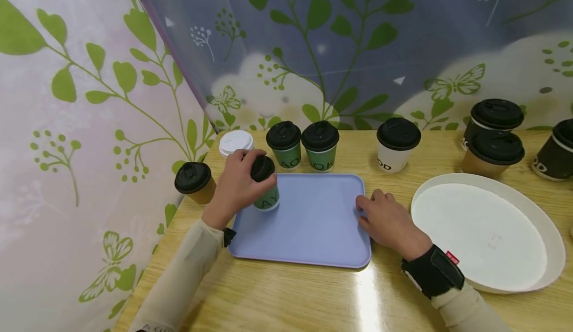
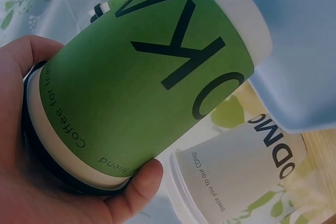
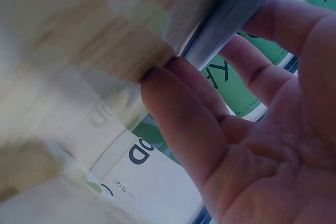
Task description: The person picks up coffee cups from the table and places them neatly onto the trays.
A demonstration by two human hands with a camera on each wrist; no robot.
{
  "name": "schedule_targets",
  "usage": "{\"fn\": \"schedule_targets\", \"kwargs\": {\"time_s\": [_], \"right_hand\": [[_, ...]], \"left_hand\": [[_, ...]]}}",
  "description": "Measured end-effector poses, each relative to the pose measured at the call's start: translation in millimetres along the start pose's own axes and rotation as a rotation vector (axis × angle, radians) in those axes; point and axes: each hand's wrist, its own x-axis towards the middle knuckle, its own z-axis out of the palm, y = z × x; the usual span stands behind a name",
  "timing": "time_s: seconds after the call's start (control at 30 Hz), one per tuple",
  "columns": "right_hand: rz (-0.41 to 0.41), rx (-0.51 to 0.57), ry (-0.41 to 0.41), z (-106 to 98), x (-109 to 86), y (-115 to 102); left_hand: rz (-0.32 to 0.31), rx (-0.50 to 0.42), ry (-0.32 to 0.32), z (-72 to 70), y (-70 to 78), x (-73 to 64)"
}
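My left hand [image 1: 241, 182] grips a green paper coffee cup [image 1: 267, 198] by its black lid, with the fingers and thumb round the top. The cup [image 2: 152, 72] is upright over the back left part of a blue tray [image 1: 304, 222]; whether its base touches the tray I cannot tell. My right hand [image 1: 387, 220] holds the tray's right edge with curled fingers [image 3: 178, 114]. Just behind the tray stand two more green cups [image 1: 286, 155] with black lids. A white-lidded cup [image 1: 236, 142] is partly hidden behind my left hand.
A brown cup [image 1: 201, 190] with a black lid stands left of the tray. Behind and right are a white cup [image 1: 394, 158], a brown cup [image 1: 485, 165] and black cups [image 1: 552, 158]. A round white tray [image 1: 479, 232] lies at the right. Patterned cloth [image 1: 313, 48] hangs behind the table.
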Motion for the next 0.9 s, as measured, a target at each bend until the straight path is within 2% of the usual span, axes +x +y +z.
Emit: {"fn": "schedule_targets", "kwargs": {"time_s": [0.2,0.9], "right_hand": [[0.0,0.004,-0.001,-0.2,-0.2,-0.5],[0.0,0.012,-0.001,-0.5,0.0,0.1]], "left_hand": [[-0.011,-0.004,0.008,0.0,-1.1,2.6],[-0.058,0.017,0.05,-1.9,-14.9,-2.1]]}}
